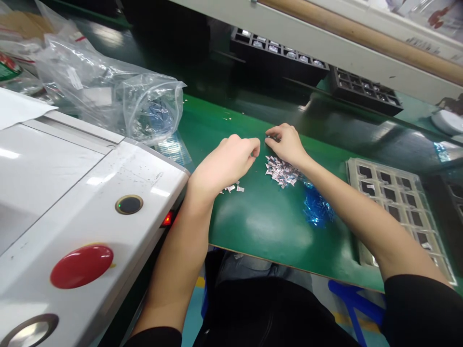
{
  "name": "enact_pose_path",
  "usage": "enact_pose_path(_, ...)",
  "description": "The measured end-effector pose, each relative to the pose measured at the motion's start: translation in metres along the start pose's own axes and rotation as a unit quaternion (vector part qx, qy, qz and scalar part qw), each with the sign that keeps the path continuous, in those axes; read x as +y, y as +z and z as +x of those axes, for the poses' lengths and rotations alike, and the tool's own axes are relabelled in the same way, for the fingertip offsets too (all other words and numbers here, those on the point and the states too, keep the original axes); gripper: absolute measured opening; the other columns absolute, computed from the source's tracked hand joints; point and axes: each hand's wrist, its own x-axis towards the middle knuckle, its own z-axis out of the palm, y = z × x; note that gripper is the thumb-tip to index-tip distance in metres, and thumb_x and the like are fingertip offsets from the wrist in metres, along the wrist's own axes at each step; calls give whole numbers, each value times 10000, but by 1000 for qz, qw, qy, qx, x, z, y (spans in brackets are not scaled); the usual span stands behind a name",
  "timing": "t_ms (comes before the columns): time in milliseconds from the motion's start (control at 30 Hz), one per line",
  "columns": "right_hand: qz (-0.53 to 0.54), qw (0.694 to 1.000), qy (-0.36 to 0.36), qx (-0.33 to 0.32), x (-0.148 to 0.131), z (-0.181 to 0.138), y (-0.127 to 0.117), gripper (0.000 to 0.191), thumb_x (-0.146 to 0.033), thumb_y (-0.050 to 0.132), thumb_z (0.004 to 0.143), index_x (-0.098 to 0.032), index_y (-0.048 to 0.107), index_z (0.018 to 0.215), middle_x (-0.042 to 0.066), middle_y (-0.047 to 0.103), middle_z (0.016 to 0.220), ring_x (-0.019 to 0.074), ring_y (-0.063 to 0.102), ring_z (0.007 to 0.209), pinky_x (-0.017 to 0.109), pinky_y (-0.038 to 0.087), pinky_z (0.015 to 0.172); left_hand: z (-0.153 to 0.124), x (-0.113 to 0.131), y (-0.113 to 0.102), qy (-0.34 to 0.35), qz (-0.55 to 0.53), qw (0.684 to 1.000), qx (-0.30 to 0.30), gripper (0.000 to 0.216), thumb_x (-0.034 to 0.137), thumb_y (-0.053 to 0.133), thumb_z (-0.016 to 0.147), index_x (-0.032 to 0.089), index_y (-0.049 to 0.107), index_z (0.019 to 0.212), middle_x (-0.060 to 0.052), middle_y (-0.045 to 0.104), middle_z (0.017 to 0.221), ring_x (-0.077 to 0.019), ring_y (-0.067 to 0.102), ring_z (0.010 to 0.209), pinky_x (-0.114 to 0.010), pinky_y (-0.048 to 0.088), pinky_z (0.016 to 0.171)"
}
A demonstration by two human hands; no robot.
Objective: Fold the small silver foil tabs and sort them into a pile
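Note:
My left hand [231, 159] hovers over the green table mat [267, 224], fingers curled with thumb and index close together. Whatever it may hold is too small to make out. Facing it, my right hand [287, 144] pinches near a small dark bit that I cannot identify. Just below my right hand lies a heap of small flat silvery-pink pieces [281, 172]. A few similar pieces [237, 188] show partly hidden under my left hand. Beside my right forearm is a pile of shiny blue film strips [317, 207].
On the left stands a white machine [152, 178] with a red button [81, 266]. Clear plastic bags [108, 82] lie behind it. A clear tray with dark compartments [398, 193] sits at right. Black divided trays [278, 58] stand at the back beneath a shelf edge [325, 43].

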Motion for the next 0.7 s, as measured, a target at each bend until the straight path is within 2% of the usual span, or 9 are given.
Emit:
enact_pose_path(167,22,999,21,35,-9,-1,-1,79,-199,764,901,-253,813,930,95,769,1078,337,721,1035,601,599,1067,5,-3,1,10,-80,997,10,161,104,644,954,222,737,896,-31,811,843,-254,763,860,-373,527,837)
enact_pose_path(300,93,992,18,80,-24,-15,-16,89,-166,729,911,-236,771,874,71,789,994,283,737,920,513,626,974,6,-3,0,18,-93,995,26,151,118,634,961,226,719,899,-15,813,818,-246,767,840,-370,517,851)
enact_pose_path(400,182,978,7,101,-41,-39,-32,58,-273,749,952,-247,762,903,55,803,980,272,759,946,451,637,891,6,-1,-1,19,-96,994,46,107,147,646,971,240,684,932,2,819,815,-251,765,841,-384,510,878)
enact_pose_path(500,266,959,10,98,-58,-67,-44,173,-435,787,985,-267,762,950,48,825,1006,274,784,986,443,653,901,5,-1,1,29,-104,993,48,52,212,665,984,256,664,958,9,831,830,-255,764,853,-399,522,902)
enact_pose_path(600,311,946,14,90,-70,-84,-45,266,-535,806,996,-272,767,979,52,842,1045,281,801,1016,465,658,968,4,-1,5,39,-120,991,47,48,289,687,999,266,671,960,2,835,856,-255,766,865,-400,552,886)
enact_pose_path(700,340,937,1,76,-74,-85,-41,311,-572,811,1000,-265,766,990,53,840,1050,274,807,1020,457,657,986,5,-1,8,51,-138,988,53,87,321,703,998,255,678,947,-16,828,869,-248,764,866,-380,572,843)
